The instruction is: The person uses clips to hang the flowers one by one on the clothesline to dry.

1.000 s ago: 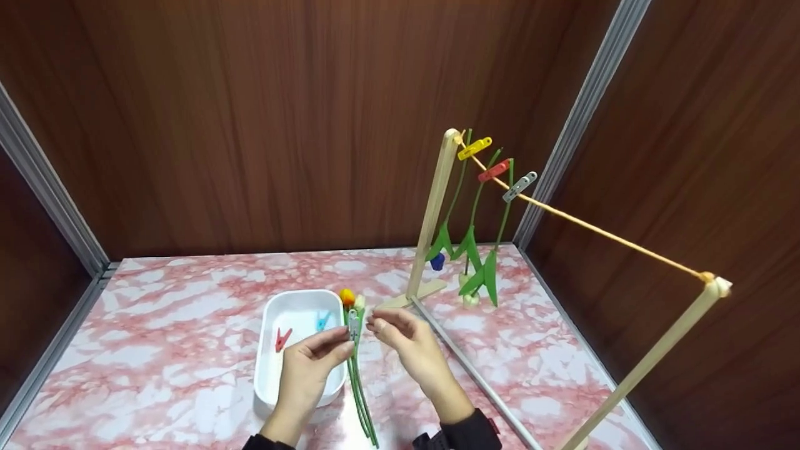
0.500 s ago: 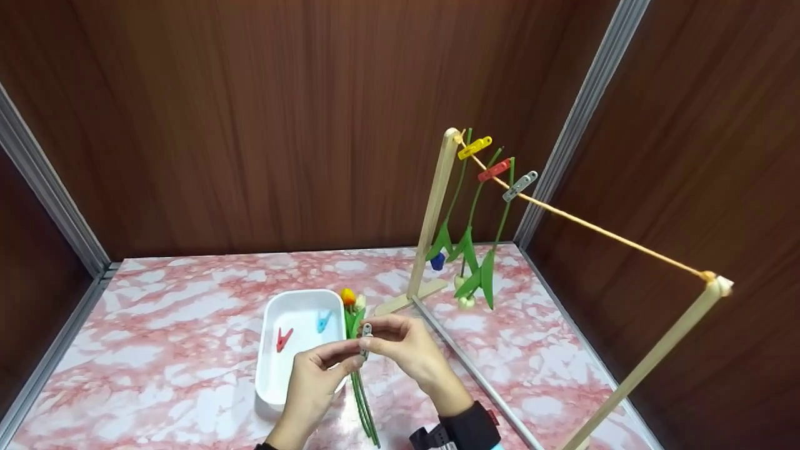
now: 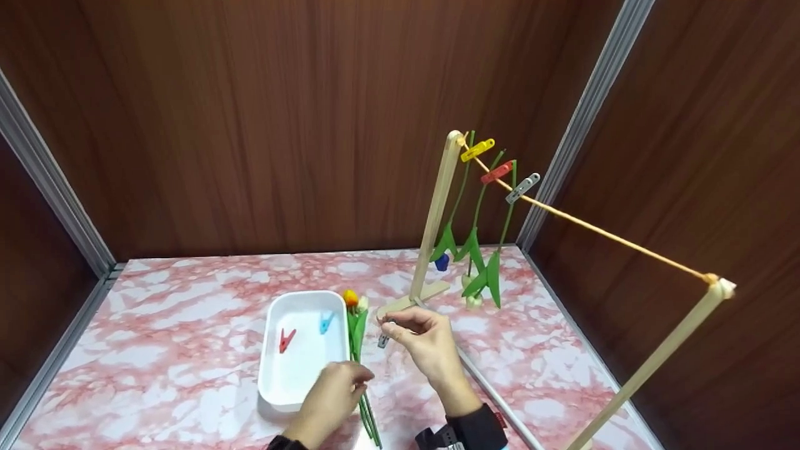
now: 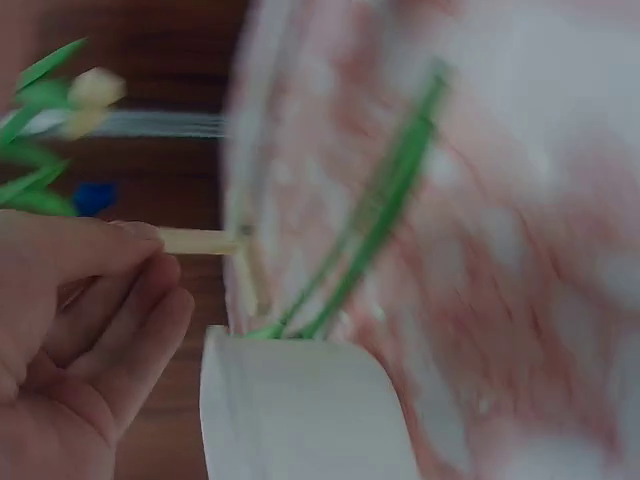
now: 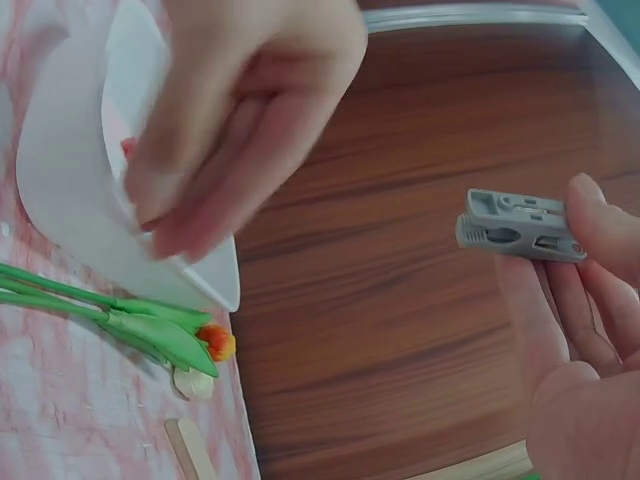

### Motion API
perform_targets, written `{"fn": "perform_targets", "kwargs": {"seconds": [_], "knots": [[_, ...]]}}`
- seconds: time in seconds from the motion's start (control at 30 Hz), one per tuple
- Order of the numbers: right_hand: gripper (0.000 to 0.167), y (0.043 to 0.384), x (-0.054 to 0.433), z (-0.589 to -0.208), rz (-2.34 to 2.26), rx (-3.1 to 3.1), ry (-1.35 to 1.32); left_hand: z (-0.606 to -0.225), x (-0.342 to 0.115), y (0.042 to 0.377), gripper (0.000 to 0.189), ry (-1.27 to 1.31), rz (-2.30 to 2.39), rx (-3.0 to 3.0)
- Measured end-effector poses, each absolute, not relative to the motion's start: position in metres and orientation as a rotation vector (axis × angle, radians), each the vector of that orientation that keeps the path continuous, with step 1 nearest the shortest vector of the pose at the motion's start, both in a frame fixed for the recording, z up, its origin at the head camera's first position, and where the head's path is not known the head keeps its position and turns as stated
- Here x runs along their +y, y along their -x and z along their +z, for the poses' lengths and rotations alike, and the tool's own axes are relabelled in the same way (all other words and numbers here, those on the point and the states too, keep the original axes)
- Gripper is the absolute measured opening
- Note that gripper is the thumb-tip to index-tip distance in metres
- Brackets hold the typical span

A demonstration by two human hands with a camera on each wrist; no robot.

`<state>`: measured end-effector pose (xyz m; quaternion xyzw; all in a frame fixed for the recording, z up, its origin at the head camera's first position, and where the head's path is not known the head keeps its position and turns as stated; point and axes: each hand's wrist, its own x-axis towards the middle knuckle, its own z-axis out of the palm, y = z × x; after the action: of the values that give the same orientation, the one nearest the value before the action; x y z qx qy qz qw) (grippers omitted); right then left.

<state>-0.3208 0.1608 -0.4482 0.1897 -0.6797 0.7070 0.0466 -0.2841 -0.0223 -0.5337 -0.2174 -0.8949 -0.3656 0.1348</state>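
My right hand (image 3: 428, 347) pinches a grey clothespin (image 5: 520, 225) between thumb and fingers, held in the air right of the tulips. My left hand (image 3: 331, 397) holds nothing; its fingers are loosely bent, over the near right corner of the white tray and beside the tulip stems. Two tulips (image 5: 160, 340), one orange and one whitish, lie along the tray's right side with green stems toward me. Inside the white tray (image 3: 294, 378) are a red clothespin (image 3: 287, 341) and a blue clothespin (image 3: 325, 322).
A wooden stand (image 3: 434, 219) carries a slanting cord (image 3: 600, 233). Three tulips hang from it upside down, under a yellow clothespin (image 3: 478, 150), a red clothespin (image 3: 497, 172) and a grey clothespin (image 3: 522, 189). A metal bar (image 3: 494, 390) runs along the table right of my right hand.
The grey clothespin has passed from my left hand to my right. My left hand has let go and moved down toward the tulip stems.
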Motion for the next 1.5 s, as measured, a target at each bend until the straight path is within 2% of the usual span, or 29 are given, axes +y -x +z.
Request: {"fn": "perform_targets", "kwargs": {"seconds": [0.23, 0.43, 0.73, 1.0, 1.37, 1.5], "knots": [[0.017, 0.324, 0.167, -0.455, 2.048, -2.083, -0.494, -0.545, 0.007, 0.295, 0.014, 0.814, 0.059, -2.615], [0.016, 0.322, 0.172, -0.463, 2.050, -2.079, -0.419, -0.558, 0.019, 0.303, 0.008, 0.838, 0.412, -2.672], [0.015, 0.321, 0.176, -0.471, 2.092, -2.044, -0.415, -0.574, 0.018, 0.304, 0.010, 0.825, 0.510, -2.610], [0.018, 0.320, 0.178, -0.478, 2.148, -2.041, -0.419, -0.580, 0.017, 0.307, 0.014, 0.923, 0.519, -2.498], [0.020, 0.319, 0.180, -0.481, 2.161, -2.019, -0.460, -0.583, 0.021, 0.312, 0.014, 0.959, 0.535, -2.449], [0.019, 0.318, 0.183, -0.479, 2.146, -2.034, -0.430, -0.581, 0.017, 0.316, 0.008, 1.004, 0.504, -2.353]]}}
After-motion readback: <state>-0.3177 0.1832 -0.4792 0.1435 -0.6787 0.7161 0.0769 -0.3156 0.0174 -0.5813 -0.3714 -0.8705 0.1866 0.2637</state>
